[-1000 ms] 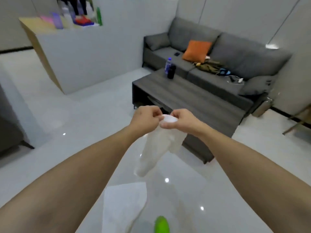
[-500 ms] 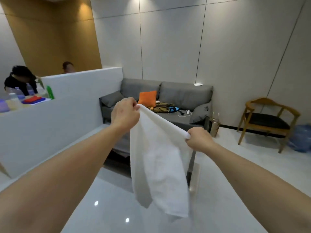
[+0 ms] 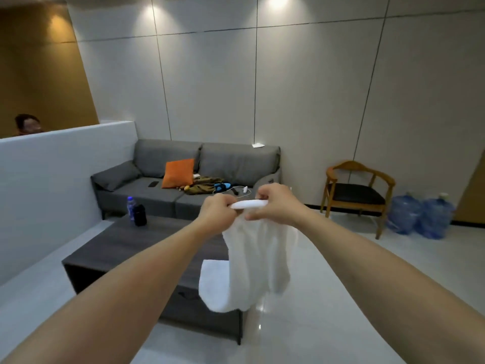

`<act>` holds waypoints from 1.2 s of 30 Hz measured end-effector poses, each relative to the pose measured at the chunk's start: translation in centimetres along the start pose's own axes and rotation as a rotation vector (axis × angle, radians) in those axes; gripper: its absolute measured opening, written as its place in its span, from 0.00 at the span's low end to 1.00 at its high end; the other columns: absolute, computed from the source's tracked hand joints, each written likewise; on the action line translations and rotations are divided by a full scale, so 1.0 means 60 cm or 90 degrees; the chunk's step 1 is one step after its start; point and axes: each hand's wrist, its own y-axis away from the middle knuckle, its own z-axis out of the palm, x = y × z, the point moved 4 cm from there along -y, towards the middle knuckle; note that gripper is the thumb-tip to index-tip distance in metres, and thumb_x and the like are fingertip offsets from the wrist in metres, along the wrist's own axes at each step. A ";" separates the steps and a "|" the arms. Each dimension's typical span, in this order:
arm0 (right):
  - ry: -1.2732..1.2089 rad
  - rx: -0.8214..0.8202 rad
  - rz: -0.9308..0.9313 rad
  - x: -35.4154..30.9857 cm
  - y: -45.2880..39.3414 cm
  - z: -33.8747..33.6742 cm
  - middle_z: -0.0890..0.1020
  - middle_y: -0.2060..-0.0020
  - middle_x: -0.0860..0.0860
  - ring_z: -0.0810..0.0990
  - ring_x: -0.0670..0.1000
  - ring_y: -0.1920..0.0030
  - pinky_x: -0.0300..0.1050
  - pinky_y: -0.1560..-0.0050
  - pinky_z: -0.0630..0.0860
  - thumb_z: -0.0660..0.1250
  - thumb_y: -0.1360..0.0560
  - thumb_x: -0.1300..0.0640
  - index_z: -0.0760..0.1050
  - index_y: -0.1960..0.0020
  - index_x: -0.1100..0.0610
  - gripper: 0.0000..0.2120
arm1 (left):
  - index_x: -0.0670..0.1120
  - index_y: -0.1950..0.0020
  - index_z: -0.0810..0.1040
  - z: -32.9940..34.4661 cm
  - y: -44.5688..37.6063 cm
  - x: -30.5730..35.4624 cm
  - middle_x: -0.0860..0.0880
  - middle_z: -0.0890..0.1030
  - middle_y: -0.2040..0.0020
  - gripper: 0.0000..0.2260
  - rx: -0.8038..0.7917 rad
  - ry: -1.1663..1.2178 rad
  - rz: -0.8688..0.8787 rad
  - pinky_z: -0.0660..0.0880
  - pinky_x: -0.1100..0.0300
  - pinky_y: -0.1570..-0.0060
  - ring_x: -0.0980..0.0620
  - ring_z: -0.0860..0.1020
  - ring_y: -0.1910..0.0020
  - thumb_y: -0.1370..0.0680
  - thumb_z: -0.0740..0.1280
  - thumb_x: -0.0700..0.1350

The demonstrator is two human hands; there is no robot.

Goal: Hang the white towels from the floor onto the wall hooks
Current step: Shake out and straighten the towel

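A white towel (image 3: 252, 264) hangs in front of me at chest height. My left hand (image 3: 219, 212) and my right hand (image 3: 275, 203) grip its top edge close together, with a short rolled stretch of the edge between them. The rest of the towel drops in loose folds over the near end of the dark coffee table (image 3: 126, 248). No wall hooks appear in this view.
A grey sofa (image 3: 189, 179) with an orange cushion (image 3: 178, 173) stands against the panelled wall. Two bottles (image 3: 136, 211) sit on the coffee table. A wooden chair (image 3: 357, 191) and blue water jugs (image 3: 420, 216) are at the right. A white partition (image 3: 52, 185) runs along the left.
My hands have come closer together along the towel's top edge, bunching it. The view swung from the floor up to the sofa wall, and the towel hangs lower in the frame.
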 end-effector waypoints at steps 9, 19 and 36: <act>0.102 -0.004 0.255 0.223 -0.027 -0.040 0.82 0.63 0.52 0.81 0.53 0.59 0.47 0.58 0.81 0.71 0.29 0.52 0.82 0.59 0.54 0.06 | 0.54 0.39 0.78 0.063 -0.156 -0.012 0.50 0.79 0.42 0.18 -0.089 0.069 -0.052 0.77 0.51 0.44 0.50 0.77 0.44 0.28 0.69 0.42; -0.088 0.195 0.269 0.269 -0.257 -0.074 0.79 0.56 0.51 0.79 0.54 0.55 0.52 0.57 0.81 0.75 0.38 0.48 0.70 0.48 0.52 0.23 | 0.44 0.45 0.80 0.196 -0.377 0.047 0.41 0.82 0.47 0.09 -0.219 0.299 0.000 0.79 0.44 0.48 0.43 0.81 0.46 0.25 0.68 0.42; -0.233 -0.190 -0.026 0.197 -0.732 0.106 0.84 0.65 0.48 0.84 0.48 0.63 0.41 0.65 0.79 0.80 0.39 0.44 0.79 0.60 0.56 0.19 | 0.48 0.54 0.83 -0.062 -0.680 -0.247 0.47 0.84 0.55 0.08 0.194 0.314 -0.111 0.79 0.49 0.52 0.48 0.83 0.53 0.27 0.70 0.51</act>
